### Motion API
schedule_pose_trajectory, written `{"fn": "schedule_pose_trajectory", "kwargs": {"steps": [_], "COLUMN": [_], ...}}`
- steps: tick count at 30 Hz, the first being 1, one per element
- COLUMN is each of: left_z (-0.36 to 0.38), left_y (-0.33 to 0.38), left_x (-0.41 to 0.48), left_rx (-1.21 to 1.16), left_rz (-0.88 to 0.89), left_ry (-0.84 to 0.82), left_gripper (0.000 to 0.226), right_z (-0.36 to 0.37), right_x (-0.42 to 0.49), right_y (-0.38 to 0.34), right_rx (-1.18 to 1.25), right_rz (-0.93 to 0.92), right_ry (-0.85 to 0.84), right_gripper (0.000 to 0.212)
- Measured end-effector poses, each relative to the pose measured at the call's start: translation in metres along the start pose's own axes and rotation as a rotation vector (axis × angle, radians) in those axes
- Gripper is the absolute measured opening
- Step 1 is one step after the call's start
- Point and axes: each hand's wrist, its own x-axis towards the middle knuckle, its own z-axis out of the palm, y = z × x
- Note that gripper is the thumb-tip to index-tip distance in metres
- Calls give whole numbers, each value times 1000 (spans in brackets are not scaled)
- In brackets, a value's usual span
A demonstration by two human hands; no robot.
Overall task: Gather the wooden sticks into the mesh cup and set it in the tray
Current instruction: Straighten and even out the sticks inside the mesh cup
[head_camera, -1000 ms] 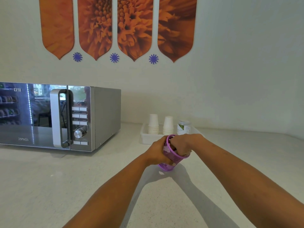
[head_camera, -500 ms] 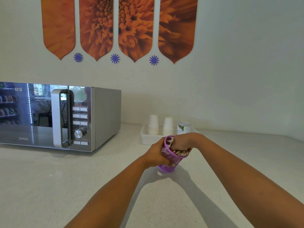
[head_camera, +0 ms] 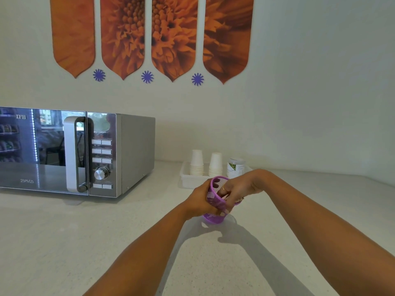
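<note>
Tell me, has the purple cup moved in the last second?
No. The purple cup sits in the same place in front of the white tray, tilted and gripped by both hands.

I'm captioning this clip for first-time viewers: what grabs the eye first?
At centre, both hands clasp a tilted purple mesh cup above the pale counter. A mirrored silver microwave fills the left. Four orange flower panels hang on the wall above.
</note>
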Motion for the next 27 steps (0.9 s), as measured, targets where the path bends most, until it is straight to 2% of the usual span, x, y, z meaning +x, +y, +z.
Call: {"fn": "schedule_pose_trajectory", "kwargs": {"steps": [2, 4, 11, 16, 22, 27], "left_z": [1, 1, -1, 0, -1, 1], "left_y": [-1, -2, -7, -7, -14, -23], "left_x": [0, -1, -4, -6, -5, -4], "left_rx": [-5, -10, -65, -100, -126, -163], "left_rz": [-7, -16, -40, -60, -138, -203], "left_ry": [2, 5, 17, 26, 70, 168], "left_gripper": [90, 91, 92, 89, 83, 84], "right_z": [4, 8, 5, 2, -2, 4], "right_x": [3, 8, 14, 15, 9, 7], "right_y": [-2, -4, -8, -9, 1, 19], "right_rx": [-207, -322, -449, -457, -182, 445], "right_rz": [1, -10, -13, -48, -148, -164], "right_ry": [36, 59, 164, 168, 319, 572], "right_gripper": [58, 64, 48, 54, 73, 83]}}
